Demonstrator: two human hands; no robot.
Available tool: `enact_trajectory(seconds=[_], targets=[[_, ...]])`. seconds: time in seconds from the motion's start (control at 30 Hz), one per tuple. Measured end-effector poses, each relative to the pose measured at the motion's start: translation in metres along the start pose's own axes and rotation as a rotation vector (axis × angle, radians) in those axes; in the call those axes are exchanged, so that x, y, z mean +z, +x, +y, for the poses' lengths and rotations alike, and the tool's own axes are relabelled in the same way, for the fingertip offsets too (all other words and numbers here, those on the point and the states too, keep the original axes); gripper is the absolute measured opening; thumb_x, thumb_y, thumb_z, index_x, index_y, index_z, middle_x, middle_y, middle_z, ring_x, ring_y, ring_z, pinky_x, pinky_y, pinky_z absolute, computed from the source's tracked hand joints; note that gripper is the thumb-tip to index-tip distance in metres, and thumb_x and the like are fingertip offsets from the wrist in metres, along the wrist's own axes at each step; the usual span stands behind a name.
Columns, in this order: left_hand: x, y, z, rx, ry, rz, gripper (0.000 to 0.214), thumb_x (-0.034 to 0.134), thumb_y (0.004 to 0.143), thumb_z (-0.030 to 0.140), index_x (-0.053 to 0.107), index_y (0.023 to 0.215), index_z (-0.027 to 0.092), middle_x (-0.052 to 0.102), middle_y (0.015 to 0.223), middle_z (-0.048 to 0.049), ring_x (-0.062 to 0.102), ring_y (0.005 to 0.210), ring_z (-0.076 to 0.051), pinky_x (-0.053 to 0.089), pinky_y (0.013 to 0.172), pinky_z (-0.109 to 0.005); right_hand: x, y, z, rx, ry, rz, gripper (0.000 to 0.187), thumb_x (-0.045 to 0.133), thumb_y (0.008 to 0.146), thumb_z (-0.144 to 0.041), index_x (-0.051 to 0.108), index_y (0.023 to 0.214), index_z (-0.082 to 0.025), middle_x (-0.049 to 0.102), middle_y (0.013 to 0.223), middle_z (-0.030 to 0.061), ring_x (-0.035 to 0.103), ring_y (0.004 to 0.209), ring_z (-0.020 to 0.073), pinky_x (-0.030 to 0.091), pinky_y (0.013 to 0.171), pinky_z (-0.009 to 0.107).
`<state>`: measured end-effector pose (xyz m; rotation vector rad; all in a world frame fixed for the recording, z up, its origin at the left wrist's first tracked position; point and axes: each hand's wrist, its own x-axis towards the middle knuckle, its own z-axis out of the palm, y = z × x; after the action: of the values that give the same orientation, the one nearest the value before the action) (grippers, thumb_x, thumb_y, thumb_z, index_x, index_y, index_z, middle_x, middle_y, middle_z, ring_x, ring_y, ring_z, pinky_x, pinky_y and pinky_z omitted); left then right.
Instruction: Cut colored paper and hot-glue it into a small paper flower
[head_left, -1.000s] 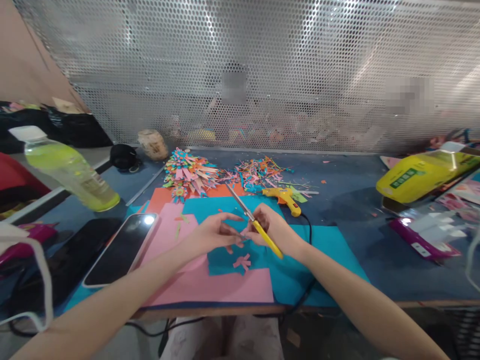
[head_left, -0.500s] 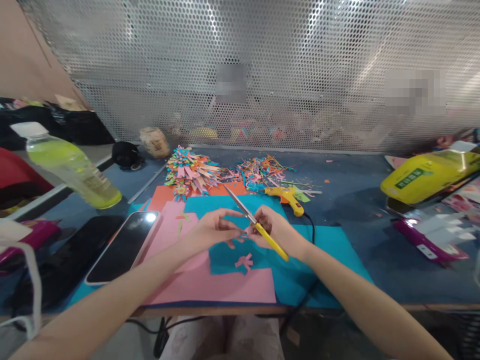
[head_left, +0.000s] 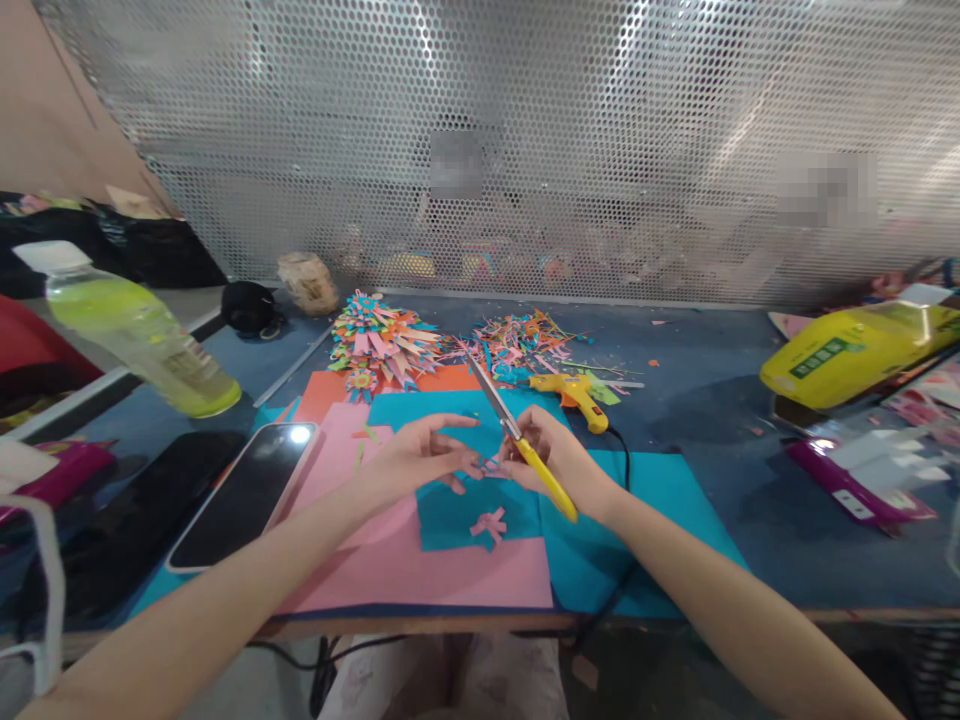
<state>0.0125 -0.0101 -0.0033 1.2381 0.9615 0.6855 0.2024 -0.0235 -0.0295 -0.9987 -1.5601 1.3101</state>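
Observation:
My right hand point(head_left: 553, 455) is closed around yellow-handled scissors point(head_left: 519, 440), whose blades point up and away to the left. My left hand point(head_left: 416, 455) pinches a tiny paper piece point(head_left: 489, 465) that sits between both hands' fingertips, with the index finger stretched out. Both hands hover over a blue paper sheet point(head_left: 480, 515) and a pink sheet point(head_left: 420, 570). A small pink cut-out shape point(head_left: 487, 523) lies on the blue paper just below the hands.
A yellow glue gun point(head_left: 570, 393) and piles of coloured paper scraps point(head_left: 382, 345) lie behind the hands. A phone point(head_left: 244, 495) and a green drink bottle point(head_left: 135, 335) are at the left. A yellow package point(head_left: 855, 345) sits at the right. Perforated metal screen at the back.
The scissors' blades have tilted a little more upright. Both hands stay together over the blue paper, hardly moved.

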Motion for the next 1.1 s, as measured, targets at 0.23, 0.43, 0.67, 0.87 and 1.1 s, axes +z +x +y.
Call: enact_trajectory(seconds=[0.23, 0.43, 0.67, 0.87, 1.1], targets=[[0.000, 0.005, -0.011, 0.035, -0.036, -0.050, 0.057, 0.074, 0.057, 0.018, 0.047, 0.106, 0.015, 0.069, 0.070, -0.0029, 0.066, 0.070, -0.021, 0.053, 0.054, -0.029, 0.005, -0.002, -0.014, 0.079, 0.018, 0.051, 0.034, 0.066, 0.062, -0.018, 0.035, 0.076, -0.022, 0.054, 0.069, -0.0042, 0.055, 0.060, 0.0107, 0.045, 0.051, 0.023], [-0.002, 0.006, -0.016, 0.037, -0.051, -0.061, 0.052, 0.072, 0.061, 0.022, 0.048, 0.106, 0.015, 0.068, 0.071, -0.0031, 0.066, 0.070, -0.020, 0.053, 0.055, -0.029, 0.005, -0.002, 0.004, -0.032, -0.005, -0.010, 0.031, 0.064, 0.065, -0.017, 0.037, 0.079, -0.022, 0.056, 0.072, -0.0034, 0.057, 0.065, 0.0116, 0.045, 0.058, 0.025], [-0.004, 0.007, -0.014, 0.020, -0.050, -0.011, 0.050, 0.071, 0.063, 0.024, 0.050, 0.107, 0.013, 0.070, 0.073, -0.0052, 0.066, 0.069, -0.018, 0.053, 0.058, -0.028, 0.004, 0.000, 0.005, -0.016, -0.018, 0.015, 0.032, 0.064, 0.064, -0.017, 0.035, 0.077, -0.022, 0.055, 0.070, -0.0043, 0.057, 0.064, 0.0116, 0.046, 0.058, 0.025], [-0.007, 0.008, -0.012, 0.032, -0.021, 0.007, 0.050, 0.068, 0.067, 0.025, 0.048, 0.111, 0.013, 0.071, 0.080, -0.0087, 0.066, 0.078, -0.022, 0.054, 0.061, -0.030, 0.004, 0.000, -0.001, 0.020, -0.064, 0.060, 0.028, 0.061, 0.065, -0.015, 0.037, 0.076, -0.021, 0.056, 0.071, -0.0030, 0.057, 0.062, 0.0115, 0.044, 0.053, 0.023], [-0.011, 0.008, -0.010, 0.072, 0.064, 0.000, 0.034, 0.066, 0.068, 0.027, 0.054, 0.097, 0.013, 0.070, 0.078, -0.0079, 0.067, 0.076, -0.021, 0.053, 0.060, -0.028, 0.002, 0.001, 0.008, -0.032, -0.079, 0.088, 0.030, 0.064, 0.066, -0.021, 0.037, 0.079, -0.022, 0.059, 0.074, -0.0026, 0.057, 0.063, 0.0112, 0.046, 0.054, 0.023]])
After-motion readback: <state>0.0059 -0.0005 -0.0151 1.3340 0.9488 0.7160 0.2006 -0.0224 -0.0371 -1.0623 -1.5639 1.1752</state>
